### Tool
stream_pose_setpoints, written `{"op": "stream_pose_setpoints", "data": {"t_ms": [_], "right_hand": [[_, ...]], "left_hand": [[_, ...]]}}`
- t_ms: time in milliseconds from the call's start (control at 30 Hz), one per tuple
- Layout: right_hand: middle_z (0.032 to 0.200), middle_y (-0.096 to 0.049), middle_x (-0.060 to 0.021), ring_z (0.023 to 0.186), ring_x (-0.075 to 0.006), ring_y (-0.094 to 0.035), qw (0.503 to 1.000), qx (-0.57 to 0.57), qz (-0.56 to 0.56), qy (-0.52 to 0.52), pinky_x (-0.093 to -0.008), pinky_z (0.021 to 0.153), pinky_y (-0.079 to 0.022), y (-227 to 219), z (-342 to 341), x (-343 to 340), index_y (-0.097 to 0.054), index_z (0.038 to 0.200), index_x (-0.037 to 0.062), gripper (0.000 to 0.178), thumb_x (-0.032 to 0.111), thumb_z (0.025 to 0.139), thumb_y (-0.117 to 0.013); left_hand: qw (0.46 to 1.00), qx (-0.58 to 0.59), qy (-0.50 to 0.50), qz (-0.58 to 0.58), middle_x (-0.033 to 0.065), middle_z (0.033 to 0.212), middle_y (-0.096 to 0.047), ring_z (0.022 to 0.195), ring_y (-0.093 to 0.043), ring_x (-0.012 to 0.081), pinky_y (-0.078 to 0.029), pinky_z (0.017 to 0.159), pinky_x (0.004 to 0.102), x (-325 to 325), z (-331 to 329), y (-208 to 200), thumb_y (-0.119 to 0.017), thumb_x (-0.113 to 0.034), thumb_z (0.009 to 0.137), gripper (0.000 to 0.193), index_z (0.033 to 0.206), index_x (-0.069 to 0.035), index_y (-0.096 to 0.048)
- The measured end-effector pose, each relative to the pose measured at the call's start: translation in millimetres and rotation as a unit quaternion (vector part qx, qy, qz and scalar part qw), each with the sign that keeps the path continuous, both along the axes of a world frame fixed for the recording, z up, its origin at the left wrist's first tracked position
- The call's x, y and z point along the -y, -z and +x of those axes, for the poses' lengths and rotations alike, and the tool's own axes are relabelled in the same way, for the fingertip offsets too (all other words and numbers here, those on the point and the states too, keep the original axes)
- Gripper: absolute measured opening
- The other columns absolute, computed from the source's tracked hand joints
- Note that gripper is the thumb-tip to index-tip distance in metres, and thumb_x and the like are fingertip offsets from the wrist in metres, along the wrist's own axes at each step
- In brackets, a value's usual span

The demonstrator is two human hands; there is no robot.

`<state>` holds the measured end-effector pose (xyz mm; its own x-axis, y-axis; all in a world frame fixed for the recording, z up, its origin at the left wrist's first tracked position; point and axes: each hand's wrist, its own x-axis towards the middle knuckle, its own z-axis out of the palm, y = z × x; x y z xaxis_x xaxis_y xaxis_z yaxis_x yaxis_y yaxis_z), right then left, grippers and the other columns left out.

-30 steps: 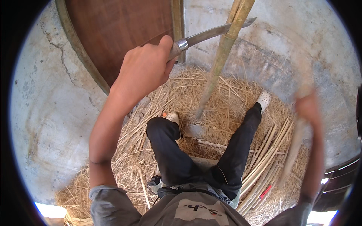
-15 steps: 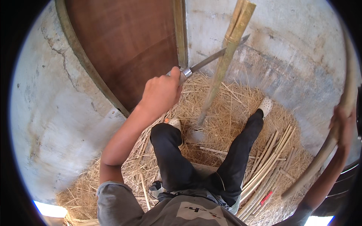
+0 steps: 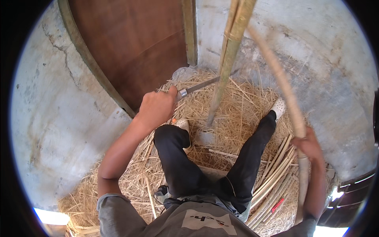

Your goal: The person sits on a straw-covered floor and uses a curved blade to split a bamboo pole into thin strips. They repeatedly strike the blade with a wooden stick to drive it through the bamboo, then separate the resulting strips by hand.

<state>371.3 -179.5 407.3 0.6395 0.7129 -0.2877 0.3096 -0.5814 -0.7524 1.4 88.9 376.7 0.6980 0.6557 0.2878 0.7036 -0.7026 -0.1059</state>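
Observation:
My left hand [image 3: 157, 106] is closed around the handle of a long knife [image 3: 201, 85]. Its blade crosses an upright bamboo pole [image 3: 227, 59] and the tip shows past the far side. A lengthwise split runs down the pole's upper part; its top is cut off by the picture's edge. The pole's foot stands in the straw between my feet. At the right, my right hand [image 3: 310, 145] grips a thick, slightly curved stick [image 3: 285, 83], which slants up toward the pole. The stick's upper end is near the pole; whether they touch, I cannot tell.
Loose straw [image 3: 130, 189] covers the floor. Beside my right leg lies a bundle of split bamboo strips [image 3: 272, 181], with a small red thing [image 3: 277, 205] on it. A brown door [image 3: 130, 47] and stained, cracked walls [image 3: 59, 114] curve around me.
The knife has gone lower along the pole, with my left hand moving down and slightly left. My right hand has swung the stick leftward, from the right rim toward the pole.

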Motion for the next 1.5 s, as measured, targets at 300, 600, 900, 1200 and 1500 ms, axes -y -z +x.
{"op": "stream_pose_setpoints", "data": {"t_ms": [300, 600, 900, 1200, 1500], "right_hand": [[0.085, -0.063, -0.0125, 0.060, -0.0186, -0.061, 0.964, 0.094, 0.220, 0.114, -0.0324, 0.053, -0.051, -46.1, 0.5, -16.2, -0.043, 0.125, -0.0047, 0.054, 0.011, 0.080, -0.069], [0.084, -0.067, -0.0144, 0.071, -0.0222, -0.068, 0.992, -0.040, -0.026, -0.121, -0.0354, 0.063, -0.053, 114.4, -5.2, -55.8, -0.061, 0.112, -0.0065, 0.044, 0.006, 0.071, -0.069], [0.069, -0.059, -0.0078, 0.053, -0.0137, -0.058, 0.976, 0.097, 0.193, -0.013, -0.0277, 0.048, -0.048, -10.9, 5.4, -64.9, -0.056, 0.106, -0.0058, 0.032, 0.000, 0.075, -0.064], [0.069, -0.062, -0.0126, 0.054, -0.0212, -0.063, 0.991, -0.044, -0.059, -0.107, -0.0340, 0.047, -0.049, 168.7, -11.1, -101.2, -0.057, 0.107, -0.0059, 0.041, 0.009, 0.072, -0.072], [0.075, -0.062, -0.0084, 0.063, -0.0179, -0.064, 0.998, -0.019, 0.051, -0.045, -0.0325, 0.059, -0.050, 107.4, -8.1, -34.6, -0.058, 0.109, -0.0033, 0.038, 0.001, 0.072, -0.067]], "left_hand": [[0.999, 0.013, -0.030, 0.007, 0.0164, 0.061, -0.062, 0.060, -0.065, 0.0360, -0.050, 0.056, 0.0463, -0.8, 0.9, 3.0, -0.066, -0.017, 0.085, 0.025, 0.098, -0.001, -0.051], [0.999, 0.037, -0.005, -0.003, 0.0171, 0.060, -0.064, 0.052, -0.065, 0.0336, -0.051, 0.048, 0.0446, -11.5, 27.7, 68.1, -0.056, -0.009, 0.085, 0.010, 0.088, -0.001, -0.050], [0.997, 0.060, -0.036, -0.021, 0.0162, 0.057, -0.062, 0.049, -0.064, 0.0336, -0.051, 0.046, 0.0452, -27.0, 33.5, 96.2, -0.055, -0.011, 0.089, 0.012, 0.088, -0.002, -0.047], [0.998, 0.013, -0.047, -0.037, 0.0160, 0.056, -0.062, 0.050, -0.065, 0.0345, -0.051, 0.046, 0.0459, -21.2, 29.8, 128.4, -0.056, -0.014, 0.091, 0.015, 0.088, -0.003, -0.046], [0.990, 0.084, -0.067, -0.094, 0.0187, 0.059, -0.062, 0.053, -0.063, 0.0382, -0.051, 0.050, 0.0482, -8.5, 23.9, 144.4, -0.064, -0.020, 0.087, 0.028, 0.095, -0.001, -0.045]]}}
